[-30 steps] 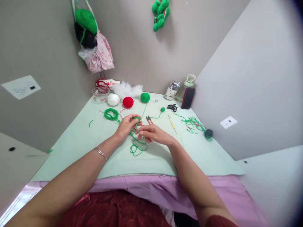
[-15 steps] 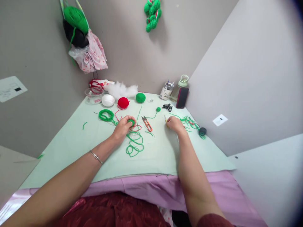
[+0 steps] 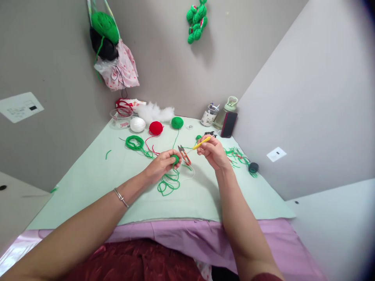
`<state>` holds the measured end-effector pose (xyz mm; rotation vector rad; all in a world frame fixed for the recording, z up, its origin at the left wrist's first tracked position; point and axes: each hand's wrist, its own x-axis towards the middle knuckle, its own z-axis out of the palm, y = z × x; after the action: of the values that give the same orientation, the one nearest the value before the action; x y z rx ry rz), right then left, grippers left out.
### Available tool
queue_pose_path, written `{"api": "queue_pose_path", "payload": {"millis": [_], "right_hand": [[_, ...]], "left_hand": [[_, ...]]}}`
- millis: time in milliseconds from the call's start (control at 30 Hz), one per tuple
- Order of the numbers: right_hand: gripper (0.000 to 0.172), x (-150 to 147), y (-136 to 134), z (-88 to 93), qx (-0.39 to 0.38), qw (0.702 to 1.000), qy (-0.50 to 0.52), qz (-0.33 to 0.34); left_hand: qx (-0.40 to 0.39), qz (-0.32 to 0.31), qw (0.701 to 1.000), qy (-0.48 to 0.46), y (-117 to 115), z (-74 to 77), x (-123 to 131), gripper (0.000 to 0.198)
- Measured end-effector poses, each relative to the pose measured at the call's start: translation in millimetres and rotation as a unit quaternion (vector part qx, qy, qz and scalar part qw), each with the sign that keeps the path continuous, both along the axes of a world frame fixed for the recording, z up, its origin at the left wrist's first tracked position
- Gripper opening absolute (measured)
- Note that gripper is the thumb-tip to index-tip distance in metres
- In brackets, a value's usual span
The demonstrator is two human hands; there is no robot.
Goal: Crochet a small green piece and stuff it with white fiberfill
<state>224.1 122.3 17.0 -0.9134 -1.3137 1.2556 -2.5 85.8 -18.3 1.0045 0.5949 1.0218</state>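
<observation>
My left hand [image 3: 164, 164] is closed on a small green crocheted piece [image 3: 175, 159], its fingers curled round the edges. Pinched in my right hand [image 3: 212, 151] is a crochet hook with a yellow handle [image 3: 201, 143], its thin shaft pointing left toward the green piece. A white strand [image 3: 193, 171] hangs in a loop between the hands. Behind my left fingers lie orange-handled thread snips [image 3: 184, 155]. Loose loops of green yarn [image 3: 168, 186] spread on the table below my left hand, and a green coil [image 3: 134, 143] lies to its left.
White [image 3: 137, 124], red [image 3: 156, 128] and green yarn balls [image 3: 177, 123] line the back, before white stuffing [image 3: 155, 112]. A pen cup [image 3: 209, 116], bottle [image 3: 224, 114] and phone [image 3: 229, 125] stand at back right. Yarn scraps [image 3: 237, 154] and a black roll [image 3: 253, 168] lie right.
My right hand has lifted from the table and moved toward my left hand, the yellow hook now tilted up. My left hand has shifted right with the green piece. The view has shifted slightly.
</observation>
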Motion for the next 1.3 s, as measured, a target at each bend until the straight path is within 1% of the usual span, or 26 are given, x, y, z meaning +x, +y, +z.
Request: {"api": "queue_pose_path", "payload": {"millis": [133, 267, 467, 600, 733, 867, 967, 1100, 1300], "right_hand": [[0.023, -4, -6, 4.0, 0.004, 0.999, 0.018, 0.028], [0.022, -4, -8, 5.1, 0.002, 0.999, 0.022, 0.034], [0.022, -5, -10, 7.4, 0.009, 0.999, 0.025, 0.033], [0.020, -8, -13, 10.0, 0.025, 0.999, 0.019, 0.033], [0.020, -14, -14, 9.0, 0.042, 0.999, -0.003, 0.016], [0.027, -20, -13, 4.1, 0.067, 0.997, -0.025, -0.019], [0.031, -21, -13, 1.6, 0.080, 0.996, -0.032, -0.029], [0.031, -21, -12, 1.2, 0.087, 0.995, -0.034, -0.026], [0.034, -22, -9, 0.7, 0.095, 0.994, -0.029, -0.038]], "left_hand": [[-0.003, -0.016, 1.000, -0.012, -2, 1.2, 0, 0.019], [-0.007, -0.015, 1.000, -0.019, -1, 0.2, 0, 0.017], [-0.017, -0.002, 1.000, -0.021, 1, -0.2, -1, 0.015], [-0.032, 0.022, 0.999, -0.024, 5, -5.2, -4, 0.012], [-0.054, 0.054, 0.997, -0.034, 13, -13.0, -7, 0.012], [-0.072, 0.069, 0.994, -0.038, 17, -16.9, -8, 0.011], [-0.081, 0.073, 0.993, -0.038, 18, -17.5, -7, 0.010], [-0.087, 0.078, 0.992, -0.040, 17, -17.5, -7, 0.009], [-0.084, 0.075, 0.993, -0.046, 17, -15.6, -7, 0.013]]}}
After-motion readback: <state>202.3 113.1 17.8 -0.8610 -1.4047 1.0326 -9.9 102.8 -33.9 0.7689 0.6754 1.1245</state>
